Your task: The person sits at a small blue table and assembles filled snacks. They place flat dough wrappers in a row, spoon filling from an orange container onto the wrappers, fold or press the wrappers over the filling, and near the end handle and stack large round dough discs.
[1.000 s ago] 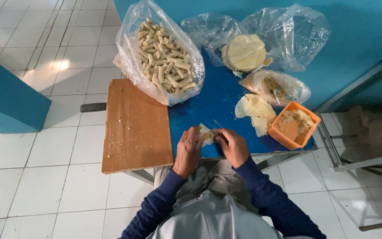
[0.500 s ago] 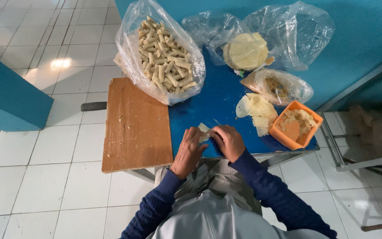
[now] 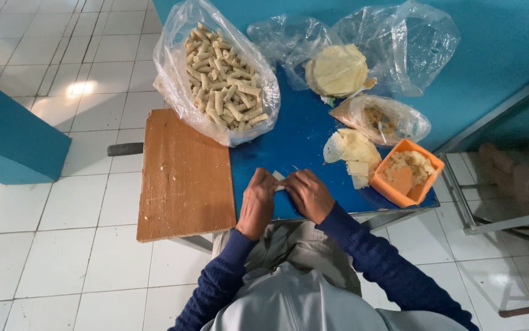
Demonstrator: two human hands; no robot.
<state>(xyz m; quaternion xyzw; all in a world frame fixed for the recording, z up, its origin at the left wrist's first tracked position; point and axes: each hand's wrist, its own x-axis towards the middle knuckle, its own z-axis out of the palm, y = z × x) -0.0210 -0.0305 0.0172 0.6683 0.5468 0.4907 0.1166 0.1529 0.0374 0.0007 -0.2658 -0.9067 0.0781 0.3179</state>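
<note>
Head view: I see left hand (image 3: pixel 257 205) and right hand (image 3: pixel 307 195) still pinching the pale wrapper (image 3: pixel 278 178), now rolled tighter on the blue table (image 3: pixel 301 141).

Blue table on a white tiled floor

Tiles (image 3: pixel 44 257) show a light glare at 10 o'clock; teal wall (image 3: pixel 509 37) at 2; teal block (image 3: pixel 7 147) at 9; metal frame (image 3: pixel 497 214) at 3

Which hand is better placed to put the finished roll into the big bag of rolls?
Probably the left hand. It is on the same side as the bag of rolls, which lies up and left of both hands; the right hand would have to cross over it. Both hold the pale wrapper.
</note>
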